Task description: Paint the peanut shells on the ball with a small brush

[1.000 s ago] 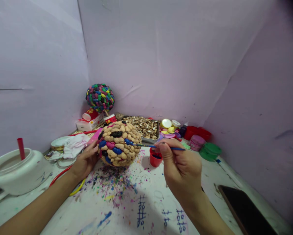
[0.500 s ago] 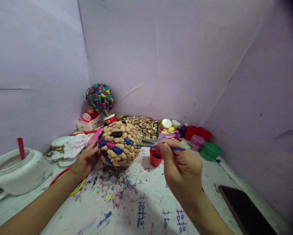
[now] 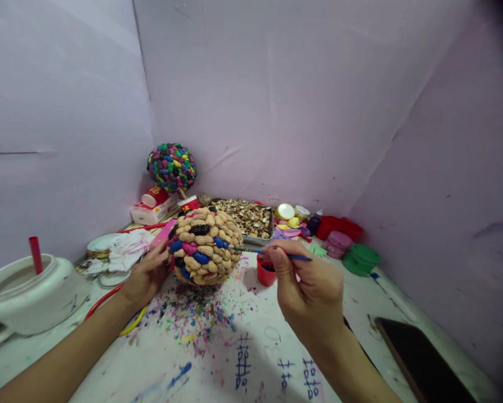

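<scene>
A ball covered in peanut shells (image 3: 217,260) stands in the middle of the white table, most shells bare and several painted blue, black or magenta. My left hand (image 3: 148,277) holds the ball by its left side, fingers partly hidden behind it. My right hand (image 3: 305,282) is closed in a pinch on a thin blue paintbrush (image 3: 293,256). The brush lies nearly level, its tip at a blue shell (image 3: 221,243) on the ball's right part. Behind the pinching fingers is a small red cup (image 3: 267,276) with dark contents.
A metal tray of shells (image 3: 255,241) lies behind the ball, a finished multicoloured ball (image 3: 172,168) at back left. A white pot (image 3: 45,291) stands left; a phone (image 3: 419,355) lies right. Lidded tubs (image 3: 361,260) line the right wall. Paint specks (image 3: 201,313) dot the table.
My right hand has shifted slightly left with the paintbrush, its tip still at the blue shell. The ball and my left hand look unmoved.
</scene>
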### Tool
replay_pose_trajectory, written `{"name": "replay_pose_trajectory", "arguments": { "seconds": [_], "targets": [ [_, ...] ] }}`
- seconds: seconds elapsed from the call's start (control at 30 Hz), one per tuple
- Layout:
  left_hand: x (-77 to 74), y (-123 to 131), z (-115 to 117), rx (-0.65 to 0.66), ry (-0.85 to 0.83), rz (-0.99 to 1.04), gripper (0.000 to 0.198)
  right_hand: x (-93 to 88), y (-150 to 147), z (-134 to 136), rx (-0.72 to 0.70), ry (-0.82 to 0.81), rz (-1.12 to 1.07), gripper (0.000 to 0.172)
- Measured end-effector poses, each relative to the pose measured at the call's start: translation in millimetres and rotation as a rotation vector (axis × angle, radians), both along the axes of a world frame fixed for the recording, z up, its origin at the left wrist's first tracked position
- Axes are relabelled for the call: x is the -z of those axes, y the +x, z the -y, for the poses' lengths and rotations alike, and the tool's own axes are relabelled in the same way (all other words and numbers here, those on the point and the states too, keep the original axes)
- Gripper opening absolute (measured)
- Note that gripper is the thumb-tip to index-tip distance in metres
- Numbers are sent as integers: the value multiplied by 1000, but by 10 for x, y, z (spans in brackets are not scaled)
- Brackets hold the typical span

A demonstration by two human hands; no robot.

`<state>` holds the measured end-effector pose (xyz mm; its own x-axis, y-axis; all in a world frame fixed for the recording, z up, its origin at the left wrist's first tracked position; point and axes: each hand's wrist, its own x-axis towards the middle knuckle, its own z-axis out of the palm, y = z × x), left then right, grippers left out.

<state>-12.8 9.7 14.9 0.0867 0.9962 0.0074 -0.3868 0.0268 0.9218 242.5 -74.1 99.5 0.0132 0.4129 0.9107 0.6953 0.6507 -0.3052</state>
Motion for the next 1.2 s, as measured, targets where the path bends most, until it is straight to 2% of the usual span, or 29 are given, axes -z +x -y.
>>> {"name": "replay_pose_trajectory", "arguments": {
  "seconds": [0.4, 0.77, 1.2],
  "targets": [
    [30, -22, -15, 9, 5, -2, 53, -25, 11, 10, 25, 31, 36, 14],
    [36, -29, -15, 11, 9, 11, 53, -19, -10, 19, -19, -4, -11, 15],
    [12, -7, -1, -6, -1, 12, 58, 6, 2, 0, 8, -13, -43, 15]
  ]
}}
